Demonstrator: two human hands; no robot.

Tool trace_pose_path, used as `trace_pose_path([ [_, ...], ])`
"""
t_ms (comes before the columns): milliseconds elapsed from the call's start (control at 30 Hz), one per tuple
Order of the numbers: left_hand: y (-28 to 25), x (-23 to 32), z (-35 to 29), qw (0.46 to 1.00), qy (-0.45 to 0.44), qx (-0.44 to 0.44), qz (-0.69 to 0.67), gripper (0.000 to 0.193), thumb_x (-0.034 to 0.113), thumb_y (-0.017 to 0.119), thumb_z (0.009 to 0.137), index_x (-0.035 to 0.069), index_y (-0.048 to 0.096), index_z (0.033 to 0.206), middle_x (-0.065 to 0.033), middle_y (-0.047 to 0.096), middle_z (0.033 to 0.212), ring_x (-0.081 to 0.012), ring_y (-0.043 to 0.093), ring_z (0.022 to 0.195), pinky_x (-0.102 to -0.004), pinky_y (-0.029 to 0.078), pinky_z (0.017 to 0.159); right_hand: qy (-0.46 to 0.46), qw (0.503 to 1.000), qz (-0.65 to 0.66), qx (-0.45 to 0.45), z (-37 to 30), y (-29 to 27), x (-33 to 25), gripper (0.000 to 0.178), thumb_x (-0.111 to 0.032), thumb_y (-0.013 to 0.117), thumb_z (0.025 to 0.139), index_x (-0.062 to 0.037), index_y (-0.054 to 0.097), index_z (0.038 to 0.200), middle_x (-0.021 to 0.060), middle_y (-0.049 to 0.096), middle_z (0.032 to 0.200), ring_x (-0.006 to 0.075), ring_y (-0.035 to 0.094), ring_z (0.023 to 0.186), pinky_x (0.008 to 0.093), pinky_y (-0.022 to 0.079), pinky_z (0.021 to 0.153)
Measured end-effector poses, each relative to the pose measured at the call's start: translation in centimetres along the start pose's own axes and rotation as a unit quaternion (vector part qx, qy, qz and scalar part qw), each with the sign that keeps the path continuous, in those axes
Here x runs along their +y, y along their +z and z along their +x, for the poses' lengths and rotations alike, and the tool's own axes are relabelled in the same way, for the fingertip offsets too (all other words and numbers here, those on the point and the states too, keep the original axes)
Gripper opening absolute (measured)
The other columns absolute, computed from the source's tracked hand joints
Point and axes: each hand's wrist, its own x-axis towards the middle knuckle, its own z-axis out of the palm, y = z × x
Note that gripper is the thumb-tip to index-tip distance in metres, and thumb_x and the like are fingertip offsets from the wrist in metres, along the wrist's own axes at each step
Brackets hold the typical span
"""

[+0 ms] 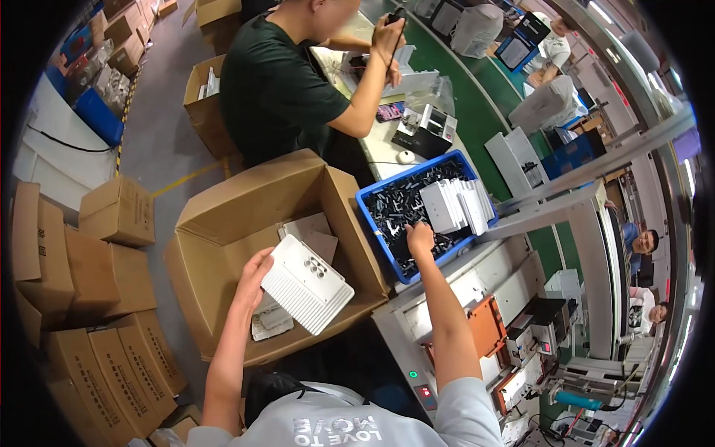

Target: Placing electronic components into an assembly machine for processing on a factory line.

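Note:
My left hand (258,272) is closed on the edge of a white ribbed panel (296,277), thumb on top. Several round fittings or holes show near the panel's upper right side, and parallel ridges run along its lower half. The panel is tilted above a large open cardboard box (223,238), where more white panels (309,235) lie. Out to the right, my right hand (421,238) reaches into a blue bin (365,216) full of small black parts (402,201). Its fingers are curled down among the parts; their tips and anything they grip are hidden.
A stack of white panels (447,205) rests in the bin's right side. Beyond the box, a co-worker in a dark shirt (275,89) sits at a bench with a black-and-white device (426,130). Cartons (115,212) line the left. A machine with orange fixtures (488,328) stands at right.

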Motion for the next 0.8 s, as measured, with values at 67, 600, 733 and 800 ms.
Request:
trace_pose_path([
  [67,0.4,1.1,0.3,1.0,0.0,-0.013,0.008,0.035,0.022,0.057,0.093,0.0,0.055,0.12,-0.0058,0.062,0.105,-0.0106,0.057,0.096,-0.0242,0.046,0.083,-0.025,0.996,-0.068,0.061,0.6,1.8,0.0,0.034,-0.035,0.068,0.08,-0.0057,0.059,0.095,0.0132,0.06,0.099,0.0343,0.061,0.089,0.0445,0.051,0.076],
  [600,5.0,1.6,3.6,0.994,-0.012,-0.084,0.068,0.032,0.024,0.061,0.091,0.0,0.059,0.113,-0.0064,0.063,0.101,-0.0101,0.057,0.093,-0.0254,0.045,0.083,-0.054,0.92,0.378,0.082,-6.7,-8.5,-0.7,0.019,-0.019,0.063,0.088,-0.0007,0.064,0.088,0.0001,0.058,0.07,0.006,0.049,0.064,0.0228,0.042,0.059],
  [733,7.3,1.7,3.6,0.993,0.007,-0.095,0.065,0.03,0.022,0.059,0.092,0.0,0.059,0.113,-0.0051,0.063,0.096,-0.0087,0.057,0.089,-0.0235,0.044,0.08,-0.16,0.903,0.389,0.087,-15.2,-11.2,-4.5,0.005,-0.006,0.065,0.082,-0.0022,0.063,0.084,0.0067,0.063,0.08,0.0163,0.057,0.073,0.0281,0.044,0.069],
  [800,7.7,1.4,3.7,0.993,0.016,-0.096,0.071,0.03,0.021,0.059,0.092,0.0,0.059,0.113,-0.0051,0.063,0.097,-0.0088,0.057,0.09,-0.0238,0.044,0.08,-0.202,0.914,0.343,0.082,-18.0,-12.4,-6.3,0.009,-0.004,0.067,0.078,-0.0021,0.062,0.086,0.0086,0.063,0.086,0.0208,0.057,0.081,0.0314,0.044,0.075],
])
